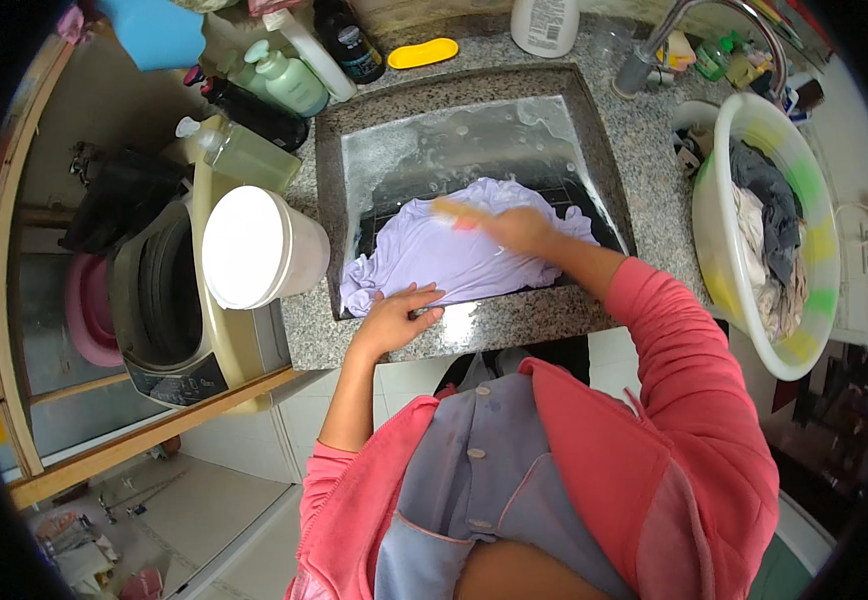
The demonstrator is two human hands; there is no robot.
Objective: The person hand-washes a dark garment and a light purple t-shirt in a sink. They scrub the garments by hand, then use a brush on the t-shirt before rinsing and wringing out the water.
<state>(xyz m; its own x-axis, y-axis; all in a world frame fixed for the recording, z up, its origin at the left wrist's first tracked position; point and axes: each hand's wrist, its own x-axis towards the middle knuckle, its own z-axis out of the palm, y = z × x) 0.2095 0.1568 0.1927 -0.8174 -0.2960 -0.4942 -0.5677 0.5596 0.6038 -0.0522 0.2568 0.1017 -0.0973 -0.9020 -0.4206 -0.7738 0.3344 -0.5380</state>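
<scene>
A wet lavender garment [441, 262] lies spread over a dark ribbed surface in the granite sink [449, 81]. My right hand [524, 231] grips a scrub brush [461, 210] with a yellowish handle or back, blurred, against the middle of the cloth. The brush's underside is hidden. My left hand [398, 319] rests flat with its fingers apart on the garment's near left edge, at the front rim of the sink. Suds cling to the sink's sloping far wall [479, 142].
A white lidded bucket [306, 244], pump bottles [291, 82] and a yellow dish [423, 53] stand left and behind. A faucet [633, 71] rises at the back right. Right, a laundry basin [711, 217] holds clothes. A washing machine [179, 382] stands left.
</scene>
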